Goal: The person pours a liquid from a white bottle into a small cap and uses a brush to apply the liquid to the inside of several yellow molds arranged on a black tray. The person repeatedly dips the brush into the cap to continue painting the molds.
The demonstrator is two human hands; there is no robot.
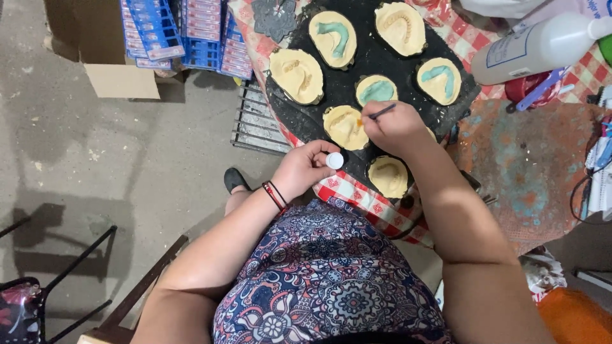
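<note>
yellow mould (pixel 345 127), right hand (pixel 394 127) brush (pixel 381 113), left hand (pixel 305 167) cap (pixel 335 160)

The black tray (pixel 408 60) is crowded with yellow moulds (pixel 298 76), only narrow dark gaps between them; its middle is blocked by the right hand (pixel 394 127) with a brush (pixel 379 114); the left hand (pixel 306 167) with a small white cap (pixel 335 160) closes its near-left edge; right of the tray a white bottle (pixel 535 48) lies across; left of it, blue packets (pixel 185 32) and a metal grate (pixel 255 121); further left, open floor (pixel 95 165).
</note>
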